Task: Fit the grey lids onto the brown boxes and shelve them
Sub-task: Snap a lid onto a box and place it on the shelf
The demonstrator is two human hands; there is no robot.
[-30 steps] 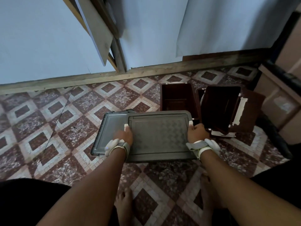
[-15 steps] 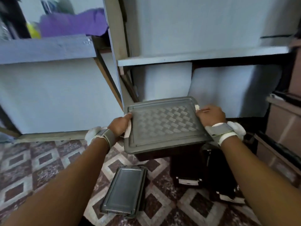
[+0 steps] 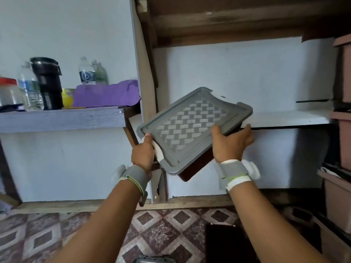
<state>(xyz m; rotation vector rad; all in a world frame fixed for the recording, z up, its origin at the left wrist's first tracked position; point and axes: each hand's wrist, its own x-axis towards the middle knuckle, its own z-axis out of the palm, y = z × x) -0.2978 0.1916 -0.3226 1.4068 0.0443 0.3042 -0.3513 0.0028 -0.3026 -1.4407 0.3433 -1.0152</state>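
A dark brown box (image 3: 197, 165) with a grey woven-pattern lid (image 3: 191, 126) fitted on it hangs in the air, tilted, its far corner at the front edge of a white shelf (image 3: 284, 118). My left hand (image 3: 143, 153) grips its near left side and my right hand (image 3: 230, 143) grips its right side from below, thumb on the lid. Another grey lid (image 3: 153, 260) shows at the bottom edge on the floor, and an open dark brown box (image 3: 224, 242) stands on the floor to the right.
A wooden post (image 3: 146, 76) divides the shelving. A grey side shelf (image 3: 60, 118) on the left carries bottles, a black flask (image 3: 48, 82) and a purple cloth (image 3: 106, 94). Stacked brown bins (image 3: 343, 141) stand at the right edge. Patterned tiles cover the floor.
Both hands lifted the lidded box from the floor to shelf height and turned it diagonally toward the white shelf. My view rose from the floor to the shelving.
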